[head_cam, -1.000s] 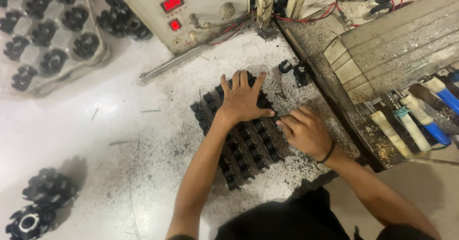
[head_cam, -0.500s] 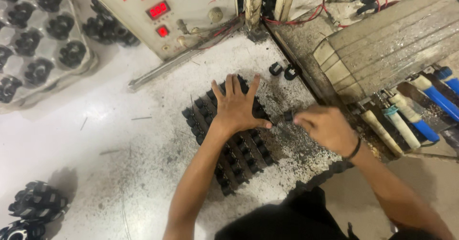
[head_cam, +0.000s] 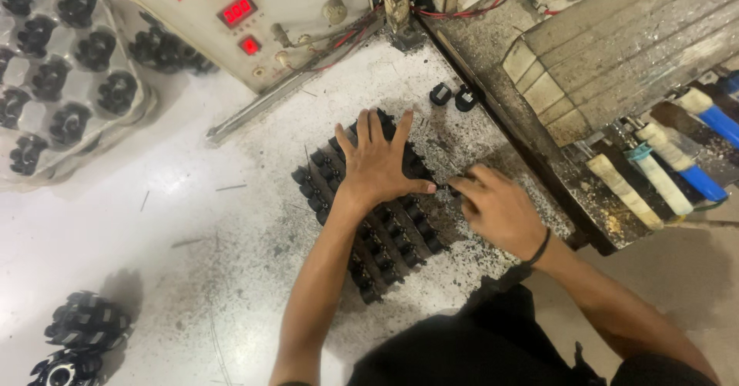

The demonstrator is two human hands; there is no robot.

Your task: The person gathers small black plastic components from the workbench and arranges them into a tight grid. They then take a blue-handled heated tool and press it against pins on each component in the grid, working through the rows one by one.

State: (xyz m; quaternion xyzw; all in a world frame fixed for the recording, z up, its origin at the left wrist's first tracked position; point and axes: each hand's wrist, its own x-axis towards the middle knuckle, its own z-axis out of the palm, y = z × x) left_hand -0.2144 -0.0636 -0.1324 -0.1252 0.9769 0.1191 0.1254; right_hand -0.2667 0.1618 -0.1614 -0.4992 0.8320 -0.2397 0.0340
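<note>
While the left hand (head_cam: 377, 163) lies flat and open on rows of small black parts (head_cam: 385, 240) at the centre of the frame, the right hand (head_cam: 496, 209) curls beside it, fingertips pinched at the rows' edge; whether it grips a part cannot be told. Both rest on a gritty white worktop (head_cam: 192, 224), a tray (head_cam: 69, 70) at upper left.

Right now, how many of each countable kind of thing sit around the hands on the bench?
Loose small black parts: 2
Red displays: 2
Blue-handled tools: 2
Black part stacks: 2
Total: 8
</note>
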